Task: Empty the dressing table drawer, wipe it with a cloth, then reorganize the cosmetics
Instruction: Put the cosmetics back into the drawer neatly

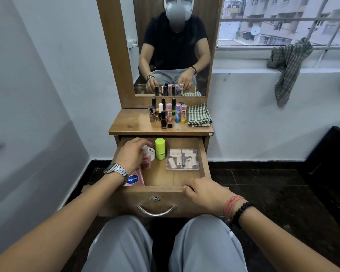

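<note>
Four items (pixel 160 149) in drawer (pixel 202 154), perhaps five.

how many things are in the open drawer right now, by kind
Bottles: 2, pink bottle, lime bottle
Tubes: 1, Vaseline tube
Round white jars: 1, white jar
Clear boxes: 1, clear box
Total: 5

Bottles (pixel 166 112) left of cloth (pixel 199 115) on tabletop (pixel 132 124), drawer (pixel 165 176) below

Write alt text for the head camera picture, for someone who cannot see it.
A seated person's left hand grips a small pink bottle in an open wooden drawer, while the right hand holds its front edge. Nail polishes and a folded cloth sit on top.
</note>
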